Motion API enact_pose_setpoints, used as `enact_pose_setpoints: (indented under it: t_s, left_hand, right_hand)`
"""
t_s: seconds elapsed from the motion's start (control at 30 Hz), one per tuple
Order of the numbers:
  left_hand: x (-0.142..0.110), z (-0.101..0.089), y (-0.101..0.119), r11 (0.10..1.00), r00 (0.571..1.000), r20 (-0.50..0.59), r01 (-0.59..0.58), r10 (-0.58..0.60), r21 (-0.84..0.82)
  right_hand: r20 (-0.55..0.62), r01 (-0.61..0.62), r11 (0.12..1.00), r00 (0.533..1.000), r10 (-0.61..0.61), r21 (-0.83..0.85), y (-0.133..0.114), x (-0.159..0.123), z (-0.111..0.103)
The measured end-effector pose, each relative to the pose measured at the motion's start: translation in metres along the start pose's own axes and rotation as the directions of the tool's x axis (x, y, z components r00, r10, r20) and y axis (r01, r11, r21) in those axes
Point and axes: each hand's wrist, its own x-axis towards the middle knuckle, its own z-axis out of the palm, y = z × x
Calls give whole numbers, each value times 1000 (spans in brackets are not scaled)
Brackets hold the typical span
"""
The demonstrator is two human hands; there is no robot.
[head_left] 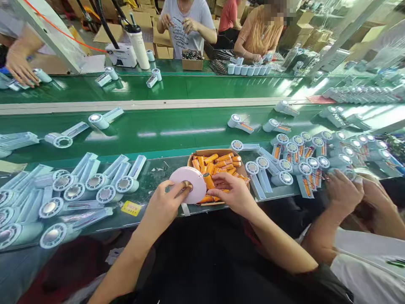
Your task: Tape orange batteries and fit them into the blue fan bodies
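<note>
My left hand [169, 196] is closed on a white roll of tape [188, 179], with fingers at its core hole. In my right hand [232, 190] is an orange battery [209, 180], pinched between thumb and fingers at the roll's right edge. I cannot tell whether the battery touches the tape. Just behind both hands stands a cardboard box [218, 152] of loose orange batteries [225, 162], partly hidden by the roll and my right hand.
Light blue fan housings [106, 194] cover the bench at left. More housings [303, 169], several holding orange batteries, crowd the right, where a co-worker's hands [344, 190] work. A yellow label [130, 208] lies near the bench edge. Beyond runs a green conveyor [177, 122]; people work across it.
</note>
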Motion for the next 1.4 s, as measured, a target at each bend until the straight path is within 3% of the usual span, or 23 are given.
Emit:
enact_pose_setpoints:
  t_s: [0.07,0.17,0.23,0.33,0.43,0.5,0.53,0.6,0.63,0.7,0.77,0.8,0.83,0.9,1.0,1.13,1.2,1.27,1.33,1.4]
  left_hand:
    - [9,-7,-5,999,999,27,-46,46,18]
    - [21,-12,-4,998,998,-29,-54,55,38]
    - [25,-8,5,999,993,-119,-15,18,29]
    - [23,5,27,992,975,-194,89,-105,-92]
    - [28,20,41,967,973,-158,133,-169,-217]
    - [39,26,34,957,990,-48,116,-134,-264]
    - [45,28,25,949,995,31,99,-95,-300]
    - [50,29,-1,918,985,166,98,-35,-384]
    - [47,27,-17,909,978,195,144,-72,-390]
    - [28,22,-46,902,933,177,351,-314,-252]
    - [-1,16,-69,811,805,106,586,-583,9]
    - [-15,14,-79,758,752,98,640,-652,127]
    - [-25,12,-86,731,725,123,646,-678,219]
    - [-36,9,-97,750,726,218,578,-652,321]
    - [-33,7,-107,781,743,294,468,-601,414]
    - [-28,3,-110,780,751,317,397,-579,484]
    - [-18,3,-110,813,786,315,370,-532,450]
    - [11,9,-112,882,833,335,329,-439,338]
    - [63,25,-115,950,865,394,272,-312,155]
    - [128,52,-121,977,863,477,212,-168,-38]
  right_hand:
    - [172,-97,993,981,85,64,-3,13,-6]
    - [193,-103,977,979,66,187,-3,24,1]
    - [-2,20,949,1000,-20,316,0,26,15]
    - [-301,197,849,952,-47,490,1,31,24]
    - [-443,351,778,890,-106,520,-19,49,-9]
    - [-644,583,660,740,-192,473,-38,68,-43]
    - [-675,619,630,711,-194,470,-46,76,-57]
    - [-627,574,655,755,-192,491,-53,82,-73]
    - [-588,537,687,785,-195,489,-51,79,-75]
    - [-548,486,763,810,-209,427,-39,60,-74]
    - [-574,461,828,789,-219,318,-20,35,-71]
    - [-596,449,852,773,-218,271,-11,24,-71]
    - [-613,431,871,762,-209,238,-4,15,-73]
    - [-633,387,897,754,-175,213,4,6,-78]
    - [-662,342,922,736,-142,182,-2,2,-90]
    - [-730,332,940,661,-174,77,-17,-10,-111]
    - [-739,331,943,645,-192,44,-19,-17,-121]
    - [-705,347,937,673,-226,32,-20,-11,-126]
    - [-615,405,913,733,-293,48,-22,12,-121]
    - [-493,487,871,776,-394,70,-26,53,-106]
